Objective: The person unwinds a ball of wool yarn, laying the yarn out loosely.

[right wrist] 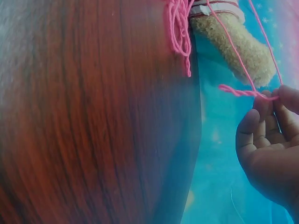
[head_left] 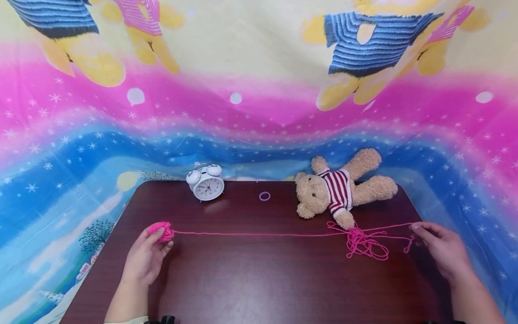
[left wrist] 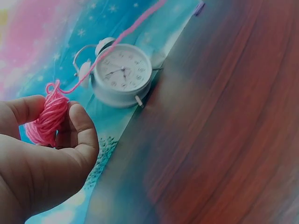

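My left hand grips a small wound bundle of pink yarn at the table's left side; in the left wrist view thumb and curled fingers hold the bundle. From it one strand runs nearly straight across to a loose tangle of pink yarn at the right. My right hand pinches yarn between thumb and fingertips at the right edge. In the right wrist view a short twisted yarn end sticks out from the pinch, and strands lead from the fingers toward the tangle.
A teddy bear in a striped shirt lies at the back right, one paw against the tangle. A white alarm clock stands back left, and a purple ring lies between them on the dark table. Printed cloth hangs behind.
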`<state>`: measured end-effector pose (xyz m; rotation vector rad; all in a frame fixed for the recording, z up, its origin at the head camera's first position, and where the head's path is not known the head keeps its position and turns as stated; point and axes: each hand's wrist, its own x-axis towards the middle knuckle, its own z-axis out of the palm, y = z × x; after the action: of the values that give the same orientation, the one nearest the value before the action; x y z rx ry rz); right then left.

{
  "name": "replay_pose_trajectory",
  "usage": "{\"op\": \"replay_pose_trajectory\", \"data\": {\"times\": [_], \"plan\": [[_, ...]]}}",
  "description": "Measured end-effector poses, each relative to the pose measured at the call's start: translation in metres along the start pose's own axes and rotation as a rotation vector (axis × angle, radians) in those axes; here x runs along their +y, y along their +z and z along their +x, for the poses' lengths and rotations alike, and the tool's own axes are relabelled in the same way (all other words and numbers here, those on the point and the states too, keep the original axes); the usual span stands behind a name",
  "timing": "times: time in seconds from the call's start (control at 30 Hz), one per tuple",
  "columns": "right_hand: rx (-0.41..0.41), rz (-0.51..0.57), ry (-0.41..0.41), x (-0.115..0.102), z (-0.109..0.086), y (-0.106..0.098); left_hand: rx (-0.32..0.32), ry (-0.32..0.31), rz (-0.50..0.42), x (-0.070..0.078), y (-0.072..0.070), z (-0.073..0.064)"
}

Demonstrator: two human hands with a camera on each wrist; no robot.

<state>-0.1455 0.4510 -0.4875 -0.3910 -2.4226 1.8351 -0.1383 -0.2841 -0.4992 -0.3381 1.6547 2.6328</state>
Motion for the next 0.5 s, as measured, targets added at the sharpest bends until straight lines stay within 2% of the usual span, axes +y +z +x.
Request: {"op": "replay_pose_trajectory", "data": {"times": [0.23,0.5], "plan": [[0.011,0.049,0.001,0.004,-0.002,-0.007,-0.018,0.051,-0.072,0.015,-0.020,-0.001],[0.012,0.132,0.000,0.003,-0.003,-0.011,0.033,0.062,-0.087,0.025,-0.033,-0.001]]}}
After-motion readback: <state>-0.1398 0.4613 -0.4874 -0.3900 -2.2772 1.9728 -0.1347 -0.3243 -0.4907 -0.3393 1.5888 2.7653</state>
